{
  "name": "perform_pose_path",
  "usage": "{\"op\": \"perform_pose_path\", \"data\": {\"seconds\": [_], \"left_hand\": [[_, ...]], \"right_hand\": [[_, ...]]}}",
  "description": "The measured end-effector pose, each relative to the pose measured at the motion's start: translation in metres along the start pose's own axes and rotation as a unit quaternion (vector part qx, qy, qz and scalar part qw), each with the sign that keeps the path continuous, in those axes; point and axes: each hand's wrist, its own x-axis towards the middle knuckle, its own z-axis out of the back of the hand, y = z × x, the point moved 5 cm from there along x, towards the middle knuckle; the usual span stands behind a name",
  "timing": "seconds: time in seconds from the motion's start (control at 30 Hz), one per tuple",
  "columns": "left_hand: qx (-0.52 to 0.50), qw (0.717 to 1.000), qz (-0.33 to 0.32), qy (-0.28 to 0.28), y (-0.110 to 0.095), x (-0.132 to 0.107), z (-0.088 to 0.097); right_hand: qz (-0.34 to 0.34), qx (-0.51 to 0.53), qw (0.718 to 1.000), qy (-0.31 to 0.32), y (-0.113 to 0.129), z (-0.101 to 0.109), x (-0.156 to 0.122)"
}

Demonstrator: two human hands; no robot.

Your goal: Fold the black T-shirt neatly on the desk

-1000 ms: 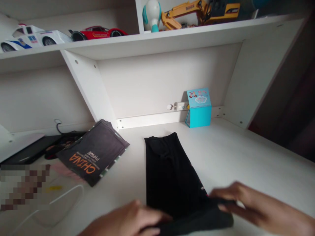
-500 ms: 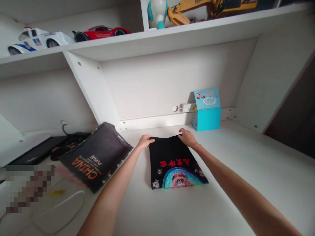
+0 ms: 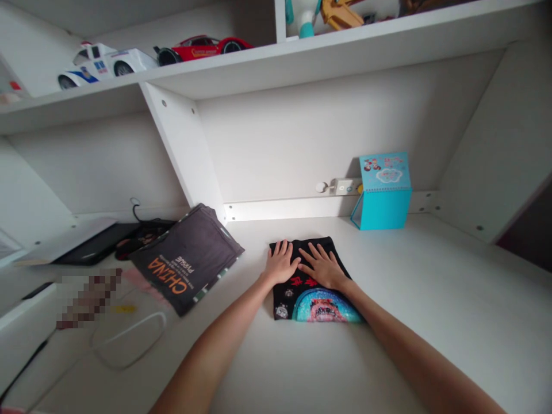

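far left, upper shelf [image 3: 259, 69]: white police toy car [image 3: 103, 60], then red toy car [image 3: 202, 46] just beside it on the rt. below on the white desk [image 3: 431, 299], a dark laptop [image 3: 92, 247] lies flat w/ a black cable [image 3: 137, 207] behind it near the wall. in front of that a blurred patch, a small yellow bit [image 3: 123, 309] & a loop of white cable [image 3: 129, 339] on the desk.

next, a folded dark grey shirt [image 3: 187, 264] w/ orange "china" print lies at an angle, its far corner close to the slanted shelf support [image 3: 185, 149].

centre: folded black t-shirt [image 3: 310, 282] lies flat on the desk, well short of the back wall, red characters & a blue-pink graphic facing up on the near half. left hand [image 3: 281, 263] lies palm down on the far left part of it, fingers spread & flat, grasping nothing. right hand [image 3: 322, 266] lies palm down just beside it, on the far rt part, fingers also splayed & flat, nothing gripped. the two hands nearly touch at the thumbs; can't tell if they do. both forearms run in from the bottom edge.

rt of that: white socket strip [image 3: 342, 186] on the back wall, then a teal desk calendar [image 3: 383, 190] standing upright near the wall, apart from the black shirt. above, top shelf: a white-teal toy [image 3: 304, 14] & part of a yellow toy digger [image 3: 340, 12], cut off by the frame.
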Motion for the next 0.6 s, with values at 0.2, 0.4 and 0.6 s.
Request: {"op": "perform_pose_path", "data": {"seconds": [0.2,0.4,0.6], "left_hand": [[0.025,0.993,0.111,0.021,-0.002,-0.010,0.016],[-0.147,0.988,-0.021,0.044,-0.036,-0.155,0.053],[-0.386,0.911,0.043,0.139,-0.046,-0.348,-0.001]], "right_hand": [[-0.002,0.033,0.999,-0.040,-0.006,0.001,-0.004],[0.014,0.077,0.994,-0.082,-0.021,0.011,-0.008],[0.031,0.087,0.989,-0.120,-0.020,0.009,-0.007]]}}
